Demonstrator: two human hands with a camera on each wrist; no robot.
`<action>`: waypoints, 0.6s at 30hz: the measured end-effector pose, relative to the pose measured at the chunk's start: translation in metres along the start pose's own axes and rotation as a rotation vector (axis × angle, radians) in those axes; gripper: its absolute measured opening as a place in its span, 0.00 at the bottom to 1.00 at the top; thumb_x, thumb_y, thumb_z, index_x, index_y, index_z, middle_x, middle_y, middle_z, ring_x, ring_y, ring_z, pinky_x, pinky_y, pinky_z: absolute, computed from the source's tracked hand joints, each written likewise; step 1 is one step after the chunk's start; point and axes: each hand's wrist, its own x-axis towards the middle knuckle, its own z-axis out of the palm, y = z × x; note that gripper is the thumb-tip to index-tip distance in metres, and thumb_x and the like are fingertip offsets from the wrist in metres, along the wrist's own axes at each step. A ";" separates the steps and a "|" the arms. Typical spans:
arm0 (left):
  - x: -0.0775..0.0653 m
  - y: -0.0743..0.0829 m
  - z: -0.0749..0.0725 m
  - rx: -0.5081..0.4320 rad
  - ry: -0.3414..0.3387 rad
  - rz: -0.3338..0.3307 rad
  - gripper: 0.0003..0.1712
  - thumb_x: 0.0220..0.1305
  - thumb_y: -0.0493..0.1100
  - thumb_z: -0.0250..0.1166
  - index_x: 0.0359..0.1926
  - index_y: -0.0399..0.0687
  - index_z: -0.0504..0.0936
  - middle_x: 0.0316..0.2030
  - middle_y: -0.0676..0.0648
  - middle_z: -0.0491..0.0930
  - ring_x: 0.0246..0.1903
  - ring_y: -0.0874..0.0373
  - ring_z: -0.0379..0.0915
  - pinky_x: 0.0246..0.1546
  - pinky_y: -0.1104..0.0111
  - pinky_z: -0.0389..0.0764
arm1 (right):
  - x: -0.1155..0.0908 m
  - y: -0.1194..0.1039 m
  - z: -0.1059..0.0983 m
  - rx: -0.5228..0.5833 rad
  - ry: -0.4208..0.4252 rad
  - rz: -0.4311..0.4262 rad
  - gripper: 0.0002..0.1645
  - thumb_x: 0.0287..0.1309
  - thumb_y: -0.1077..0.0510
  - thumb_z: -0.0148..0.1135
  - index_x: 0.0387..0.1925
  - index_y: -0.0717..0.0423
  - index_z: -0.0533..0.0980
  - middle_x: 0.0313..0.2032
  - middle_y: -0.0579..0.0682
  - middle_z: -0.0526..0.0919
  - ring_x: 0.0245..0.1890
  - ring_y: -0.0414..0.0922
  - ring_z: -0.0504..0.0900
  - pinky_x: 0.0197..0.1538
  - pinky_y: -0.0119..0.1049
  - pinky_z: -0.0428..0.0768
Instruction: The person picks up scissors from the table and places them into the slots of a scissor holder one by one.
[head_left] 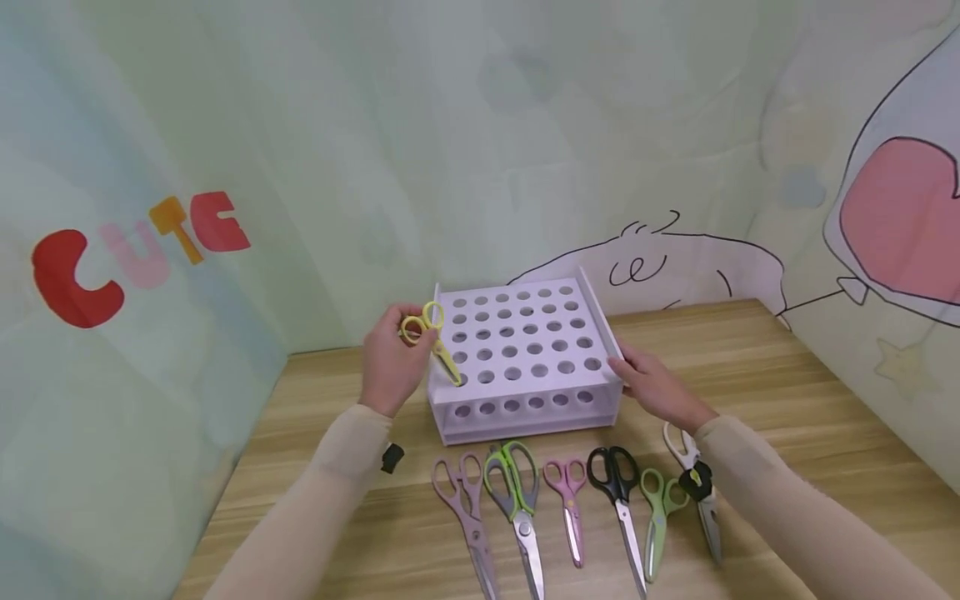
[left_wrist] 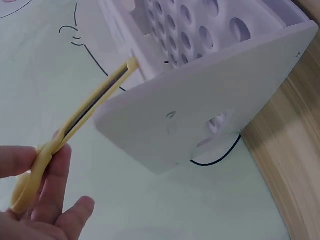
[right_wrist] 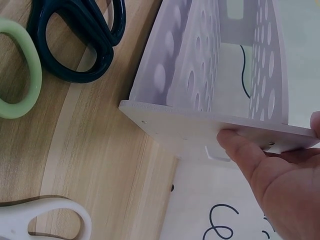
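Yellow scissors (head_left: pixel 447 362) point down toward the front-left hole of the white rack (head_left: pixel 523 361). Left hand (head_left: pixel 388 362): fingers pinch the handles. Right hand (head_left: pixel 662 388): fingers clasp rack's right side. Probably best: brace rack, steepen blade.

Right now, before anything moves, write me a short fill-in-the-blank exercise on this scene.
The left hand holds a pair of scissors coloured ____. The right hand touches the white rack, which has rows of round ____. Between the pink scissors and the light green scissors lies a third pair with handles coloured ____.

Missing words: yellow; holes; black.
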 end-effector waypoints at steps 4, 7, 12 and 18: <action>-0.005 -0.003 0.007 0.035 -0.041 0.019 0.16 0.61 0.35 0.68 0.50 0.38 0.79 0.37 0.41 0.82 0.33 0.52 0.78 0.32 0.66 0.82 | -0.001 0.000 0.001 -0.003 0.003 -0.006 0.35 0.79 0.52 0.39 0.77 0.60 0.43 0.74 0.66 0.51 0.70 0.63 0.59 0.64 0.57 0.68; -0.009 -0.005 0.011 0.076 -0.067 0.037 0.15 0.60 0.35 0.69 0.48 0.38 0.80 0.35 0.42 0.83 0.32 0.52 0.76 0.30 0.66 0.80 | 0.000 0.000 0.001 -0.011 0.007 -0.011 0.35 0.79 0.52 0.39 0.77 0.60 0.43 0.74 0.67 0.51 0.69 0.63 0.59 0.64 0.56 0.69; -0.012 -0.008 0.016 0.140 -0.100 0.080 0.14 0.59 0.36 0.70 0.46 0.38 0.82 0.33 0.42 0.83 0.31 0.52 0.75 0.31 0.65 0.78 | -0.001 0.000 0.001 -0.022 0.015 -0.011 0.35 0.79 0.53 0.40 0.77 0.61 0.44 0.73 0.68 0.52 0.69 0.63 0.60 0.64 0.56 0.69; -0.012 -0.011 0.020 0.195 -0.129 0.112 0.13 0.57 0.37 0.70 0.44 0.39 0.83 0.36 0.42 0.85 0.33 0.51 0.78 0.36 0.61 0.82 | -0.003 -0.002 0.001 -0.038 0.014 0.001 0.35 0.79 0.51 0.39 0.78 0.59 0.43 0.74 0.66 0.50 0.70 0.63 0.59 0.64 0.56 0.68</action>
